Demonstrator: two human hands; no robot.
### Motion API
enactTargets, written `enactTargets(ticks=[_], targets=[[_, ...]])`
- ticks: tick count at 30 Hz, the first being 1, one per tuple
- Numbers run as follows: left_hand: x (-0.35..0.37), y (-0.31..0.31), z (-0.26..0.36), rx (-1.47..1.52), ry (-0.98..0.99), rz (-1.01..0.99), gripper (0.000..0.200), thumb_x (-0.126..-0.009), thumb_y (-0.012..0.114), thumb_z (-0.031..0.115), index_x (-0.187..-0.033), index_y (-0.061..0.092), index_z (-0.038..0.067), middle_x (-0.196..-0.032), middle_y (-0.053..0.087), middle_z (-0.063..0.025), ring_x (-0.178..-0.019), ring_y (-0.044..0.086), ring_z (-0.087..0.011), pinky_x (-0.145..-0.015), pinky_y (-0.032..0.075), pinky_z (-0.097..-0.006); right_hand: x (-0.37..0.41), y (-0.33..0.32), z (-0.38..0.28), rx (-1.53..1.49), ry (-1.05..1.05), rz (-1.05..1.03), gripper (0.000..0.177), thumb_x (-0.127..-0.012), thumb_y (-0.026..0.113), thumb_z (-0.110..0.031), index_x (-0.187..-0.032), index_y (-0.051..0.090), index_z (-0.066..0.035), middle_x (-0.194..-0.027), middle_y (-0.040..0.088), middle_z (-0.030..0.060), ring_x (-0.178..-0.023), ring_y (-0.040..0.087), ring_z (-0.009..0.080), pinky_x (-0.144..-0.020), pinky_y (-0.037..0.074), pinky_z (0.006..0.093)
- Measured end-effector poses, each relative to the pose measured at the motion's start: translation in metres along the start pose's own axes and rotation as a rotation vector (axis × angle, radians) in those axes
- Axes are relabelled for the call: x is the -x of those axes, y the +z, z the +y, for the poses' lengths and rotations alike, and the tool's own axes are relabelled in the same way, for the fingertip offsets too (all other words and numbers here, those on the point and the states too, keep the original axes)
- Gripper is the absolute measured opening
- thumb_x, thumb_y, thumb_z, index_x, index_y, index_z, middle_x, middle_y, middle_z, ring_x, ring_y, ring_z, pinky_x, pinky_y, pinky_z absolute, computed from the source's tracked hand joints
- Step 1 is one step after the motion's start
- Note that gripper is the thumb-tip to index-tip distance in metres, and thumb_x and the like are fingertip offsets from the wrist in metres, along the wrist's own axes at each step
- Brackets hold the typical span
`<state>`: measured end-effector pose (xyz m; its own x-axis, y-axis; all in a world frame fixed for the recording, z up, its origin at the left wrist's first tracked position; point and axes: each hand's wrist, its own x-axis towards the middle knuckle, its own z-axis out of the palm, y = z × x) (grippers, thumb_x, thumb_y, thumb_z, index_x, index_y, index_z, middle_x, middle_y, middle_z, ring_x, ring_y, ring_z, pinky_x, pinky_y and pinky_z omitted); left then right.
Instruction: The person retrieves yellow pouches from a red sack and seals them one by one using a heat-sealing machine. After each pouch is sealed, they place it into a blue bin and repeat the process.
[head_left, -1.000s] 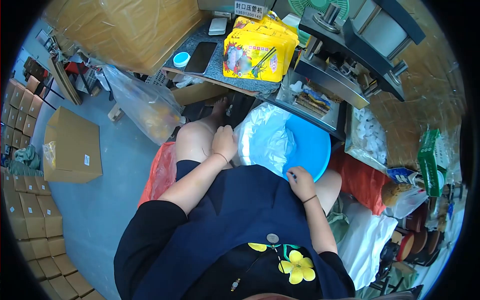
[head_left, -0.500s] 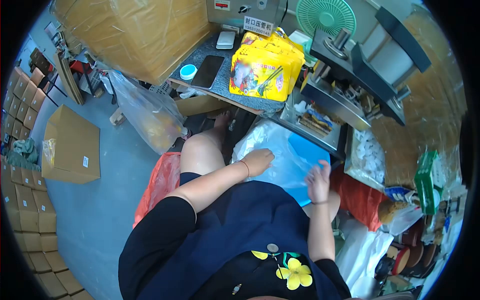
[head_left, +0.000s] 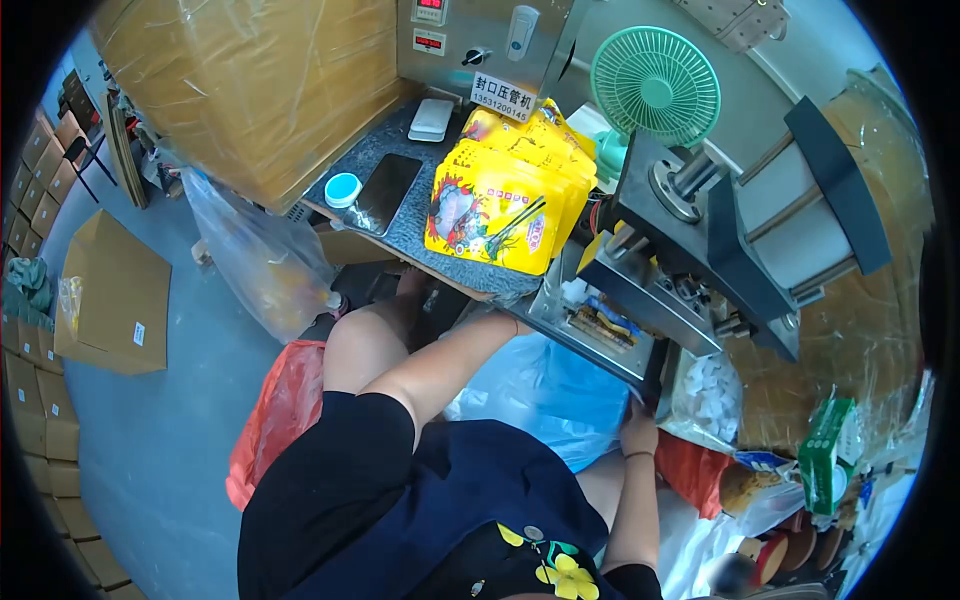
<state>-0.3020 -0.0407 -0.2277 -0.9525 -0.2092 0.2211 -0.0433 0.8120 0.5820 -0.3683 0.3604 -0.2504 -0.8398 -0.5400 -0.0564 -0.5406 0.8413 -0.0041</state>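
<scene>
Translucent plastic sheeting [head_left: 490, 395] is draped across the blue tub [head_left: 600, 390] between the knees, below the worktop [head_left: 410, 237], and is probably best drawn evenly over the rim, without a hard pull that might tear it. At the tub's right side the right hand [head_left: 638, 433] is placed, fingers seemingly bent, though whether film is pinched cannot be told; the left hand is hidden beneath the worktop's edge, its opening and hold unseen.
</scene>
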Motion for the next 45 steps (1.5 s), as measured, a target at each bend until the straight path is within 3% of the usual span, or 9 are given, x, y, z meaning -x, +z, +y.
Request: enactTargets(ticks=[7,15,17,20,22,26,31,41,45], targets=[[-0.015,0.001,-0.081,-0.052,-0.197,-0.151,0.051,-0.094,0.057,0.034,-0.139,0.052,0.01,-0.143,0.053,-0.0159,-0.132,0.052,-0.0337,-0.109,0.041,-0.0446,-0.067,0.045,0.025,-0.012,-0.083,-0.138,0.053,-0.091,0.057,-0.024,-0.143,0.053,-0.012,-0.147,0.049,0.0234,-0.139,0.043,0.0403,-0.118,0.034,0.0455],[0.108,-0.032,-0.123,-0.513,-0.479,-1.143,0.049,-0.093,0.059,0.033,-0.136,0.054,0.01,-0.139,0.055,-0.0169,-0.13,0.053,-0.0346,-0.108,0.042,-0.0442,0.045,0.067,0.051,-0.046,-0.145,-0.685,0.04,-0.093,0.059,-0.036,-0.122,0.069,-0.01,-0.144,0.055,0.0127,-0.137,0.047,0.0316,-0.113,0.041,0.0428],[0.127,-0.054,-0.109,-0.531,-0.445,-1.012,0.049,-0.093,0.06,0.033,-0.136,0.054,0.01,-0.138,0.056,-0.0171,-0.129,0.054,-0.0348,-0.108,0.042,-0.0441,0.069,-0.06,-0.027,0.101,-0.041,-0.619,0.037,-0.093,0.06,-0.038,-0.115,0.072,-0.011,-0.14,0.058,0.0107,-0.129,0.055,0.0302,-0.103,0.049,0.0443],[0.177,-0.087,-0.056,-0.085,-0.109,-0.102,0.042,-0.087,0.064,0.026,-0.125,0.064,0.007,-0.128,0.058,-0.0189,-0.122,0.053,-0.0384,-0.102,0.042,-0.0503,0.107,-0.063,-0.041,-0.284,-0.119,0.084,0.031,-0.079,0.076,-0.027,-0.105,0.071,-0.011,-0.131,0.059,0.0143,-0.122,0.055,0.0358,-0.099,0.048,0.0472],[0.195,-0.093,-0.006,-0.097,0.191,-0.008,0.03,-0.085,0.068,0.025,-0.111,0.07,0.011,-0.124,0.061,-0.0137,-0.122,0.054,-0.0336,-0.103,0.041,-0.0475,0.117,-0.069,-0.083,-0.232,-0.272,0.224,0.031,-0.075,0.078,-0.02,-0.102,0.068,-0.009,-0.127,0.059,0.0155,-0.118,0.056,0.036,-0.1,0.046,0.0477],[0.237,-0.08,0.016,-0.17,0.496,-0.257,0.014,-0.082,0.071,0.024,-0.094,0.073,0.016,-0.117,0.063,-0.0056,-0.12,0.055,-0.0263,-0.098,0.042,-0.0435,0.139,-0.039,-0.087,-0.263,-0.497,0.196,0.024,-0.076,0.076,-0.014,-0.096,0.066,-0.007,-0.116,0.061,0.0154,-0.112,0.056,0.0361,-0.096,0.043,0.05],[0.283,-0.085,0.018,-0.255,0.112,-0.477,0.014,-0.085,0.068,0.026,-0.098,0.072,0.02,-0.102,0.064,-0.0024,-0.107,0.061,-0.023,-0.098,0.042,-0.0436,0.185,-0.022,-0.081,-0.477,-0.421,-0.431,0.018,-0.091,0.064,-0.02,-0.104,0.069,-0.008,-0.119,0.065,0.0145,-0.115,0.055,0.038,-0.095,0.045,0.0476],[0.255,-0.057,-0.005,-0.308,-0.044,-0.645,0.043,-0.082,0.062,0.012,-0.123,0.068,0.025,-0.136,0.054,-0.0021,-0.135,0.045,-0.0248,-0.109,0.035,-0.0482,0.158,-0.005,-0.124,0.266,-0.359,-0.532,0.047,-0.093,0.064,-0.033,-0.138,0.058,-0.025,-0.149,0.049,0.0084,-0.142,0.038,0.0337,-0.116,0.021,0.0676],[0.265,-0.063,-0.009,-0.176,0.048,-0.656,0.043,-0.08,0.066,0.009,-0.118,0.072,0.029,-0.132,0.054,-0.0025,-0.135,0.042,-0.0262,-0.111,0.032,-0.0461,0.16,0.009,-0.109,-0.114,-0.504,-0.456,0.051,-0.09,0.066,-0.026,-0.14,0.056,-0.033,-0.15,0.048,0.011,-0.144,0.033,0.0383,-0.113,0.013,0.0745]])
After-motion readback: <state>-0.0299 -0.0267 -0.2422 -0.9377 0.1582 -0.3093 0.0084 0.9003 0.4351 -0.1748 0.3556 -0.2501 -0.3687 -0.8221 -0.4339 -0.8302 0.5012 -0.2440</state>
